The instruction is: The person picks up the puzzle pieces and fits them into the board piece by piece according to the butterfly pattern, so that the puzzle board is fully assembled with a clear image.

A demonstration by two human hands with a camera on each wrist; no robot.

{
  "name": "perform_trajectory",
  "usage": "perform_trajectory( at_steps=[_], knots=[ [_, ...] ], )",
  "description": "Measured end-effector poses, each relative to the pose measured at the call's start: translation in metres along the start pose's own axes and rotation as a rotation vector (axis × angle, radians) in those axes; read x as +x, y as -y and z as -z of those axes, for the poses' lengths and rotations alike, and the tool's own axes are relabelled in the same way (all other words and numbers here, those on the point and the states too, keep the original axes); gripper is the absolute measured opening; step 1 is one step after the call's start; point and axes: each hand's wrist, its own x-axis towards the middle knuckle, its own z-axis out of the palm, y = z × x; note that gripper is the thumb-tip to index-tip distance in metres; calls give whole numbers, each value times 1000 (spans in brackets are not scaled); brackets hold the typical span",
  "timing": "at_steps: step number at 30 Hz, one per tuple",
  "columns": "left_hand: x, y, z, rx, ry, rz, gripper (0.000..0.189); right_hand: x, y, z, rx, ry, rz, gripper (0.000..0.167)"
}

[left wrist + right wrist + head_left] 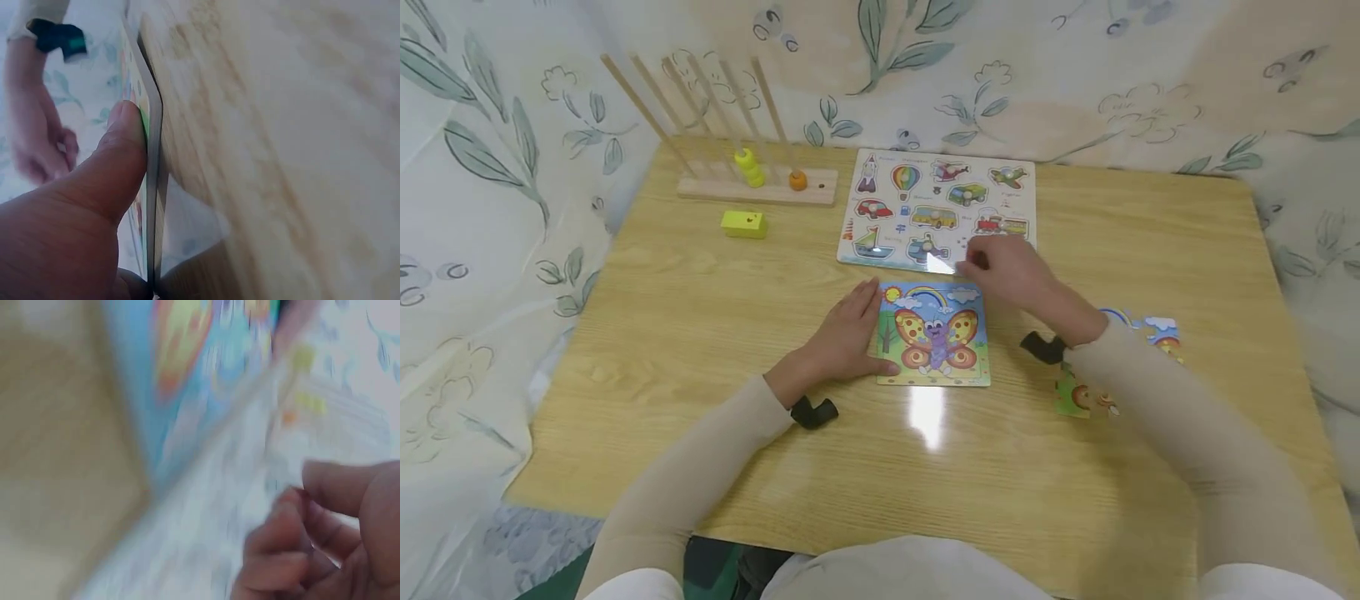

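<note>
A square butterfly puzzle board (934, 333) lies on the table in front of the person. The left hand (846, 337) rests along its left side with fingers extended, and its thumb (128, 134) lies over the board's edge near the front corner. Over the lower right part of a larger board of vehicle pictures (902, 200) hovers the right hand (1011, 267). Its fingers (275, 540) are loosely curled, and nothing shows between them and the thumb. The right wrist view is blurred.
Loose puzzle pieces (1072, 396) lie at the right, partly hidden by the right forearm. At the back left stands a wooden base with upright pegs (756, 193), bearing yellow and orange beads. A yellow block (744, 224) sits before it. A patterned cloth (1075, 75) hangs behind.
</note>
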Motion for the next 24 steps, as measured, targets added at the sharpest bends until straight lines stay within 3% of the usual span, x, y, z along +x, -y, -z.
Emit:
perform_trajectory(
  at_steps=[5, 10, 15, 24],
  knots=[
    [-2, 2, 4, 14, -8, 28, 118, -37, -55, 46, -80, 100, 5, 16],
    [0, 2, 5, 19, -19, 32, 116, -73, -105, 66, -139, 235, -39, 38],
    [5, 2, 5, 26, -27, 28, 116, -97, -139, 58, -112, 291, -109, 49],
    [8, -1, 7, 31, -25, 23, 118, -111, -157, 36, -83, 221, -122, 49]
  ],
)
